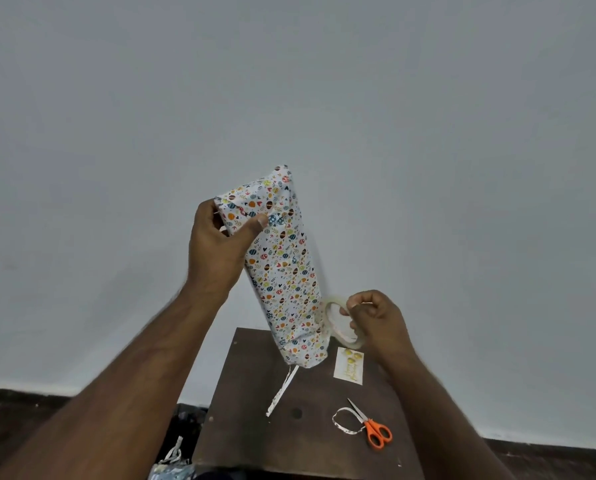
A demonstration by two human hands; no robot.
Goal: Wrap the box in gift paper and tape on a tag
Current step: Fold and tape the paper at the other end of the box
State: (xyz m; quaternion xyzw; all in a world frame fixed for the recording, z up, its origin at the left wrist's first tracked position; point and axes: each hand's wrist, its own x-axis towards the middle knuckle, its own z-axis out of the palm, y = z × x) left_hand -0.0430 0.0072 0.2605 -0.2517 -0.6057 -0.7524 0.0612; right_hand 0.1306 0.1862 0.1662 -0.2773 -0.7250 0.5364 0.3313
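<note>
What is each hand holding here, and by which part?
Left hand grips the wrapped box near its upper end. Right hand pinches the tape roll at its ring.

Pale wall [324, 81], dark floor [12, 417], small brown table [248, 427]

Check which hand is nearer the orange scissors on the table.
Right. The right hand, holding the tape roll, is above the scissors; the left hand grips the wrapped box higher up.
</note>
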